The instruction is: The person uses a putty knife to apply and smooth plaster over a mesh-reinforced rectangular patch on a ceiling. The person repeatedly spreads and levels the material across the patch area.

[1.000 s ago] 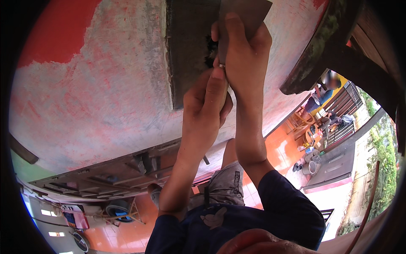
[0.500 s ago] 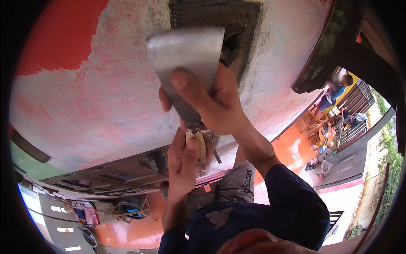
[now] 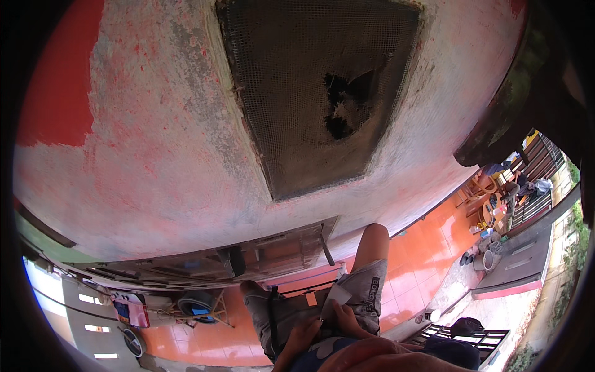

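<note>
Both hands have dropped from the wall vent to my lap. The scraper blade (image 3: 338, 296), up at the vent half a second ago, now sits low by my grey shorts (image 3: 359, 291), right hand (image 3: 347, 319) closed on it. Left hand (image 3: 304, 338) lies beside it; whether it grips anything I cannot tell. The torn mesh screen (image 3: 310, 93) stands untouched, hole (image 3: 344, 105) exposed. The handle is hidden, my forearms cut off by the lower edge.

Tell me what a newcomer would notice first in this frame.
The eye goes first to the dark mesh vent high in the scraped, pink-stained wall, with a ragged hole torn in its screen right of centre. Low in the frame, both hands rest near the grey shorts, the right hand on a pale scraper blade, the left hand beside it.
</note>
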Tool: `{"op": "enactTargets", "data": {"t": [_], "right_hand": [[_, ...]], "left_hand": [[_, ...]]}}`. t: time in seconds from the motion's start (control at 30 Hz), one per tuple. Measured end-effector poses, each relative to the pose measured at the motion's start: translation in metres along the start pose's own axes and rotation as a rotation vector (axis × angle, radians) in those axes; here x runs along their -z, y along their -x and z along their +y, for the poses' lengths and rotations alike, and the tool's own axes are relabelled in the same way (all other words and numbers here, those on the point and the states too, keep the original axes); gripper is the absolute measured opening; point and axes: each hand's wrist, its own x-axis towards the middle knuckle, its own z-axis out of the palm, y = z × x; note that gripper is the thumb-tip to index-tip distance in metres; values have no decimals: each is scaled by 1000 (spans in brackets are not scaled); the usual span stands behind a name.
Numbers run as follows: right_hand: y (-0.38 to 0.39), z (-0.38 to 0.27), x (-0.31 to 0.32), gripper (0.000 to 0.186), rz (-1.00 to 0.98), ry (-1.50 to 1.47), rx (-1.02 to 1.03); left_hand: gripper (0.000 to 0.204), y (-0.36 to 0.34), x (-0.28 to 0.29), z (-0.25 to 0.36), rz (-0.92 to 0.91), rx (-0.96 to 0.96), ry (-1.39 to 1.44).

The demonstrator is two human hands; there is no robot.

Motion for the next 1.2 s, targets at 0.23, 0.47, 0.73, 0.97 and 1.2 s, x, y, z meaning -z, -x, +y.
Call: {"op": "enactTargets", "data": {"t": [0.23,0.47,0.73,0.97,1.2], "right_hand": [[-69,-97,-10,29,175,-251,404],[-115,-176,21,23,308,-180,918],[-90,-136,35,34,276,-201,468],[-78,-128,36,31,314,-202,646],[-72,-175,35,36,362,-151,678]], "left_hand": [[52,-109,8,34,-126,-28,-23],[58,-162,-40,91,-115,60,760],[53,-153,-19,86,-127,19,433],[55,-147,-23,95,-144,75,372],[59,-170,-22,113,-124,42,415]]}}
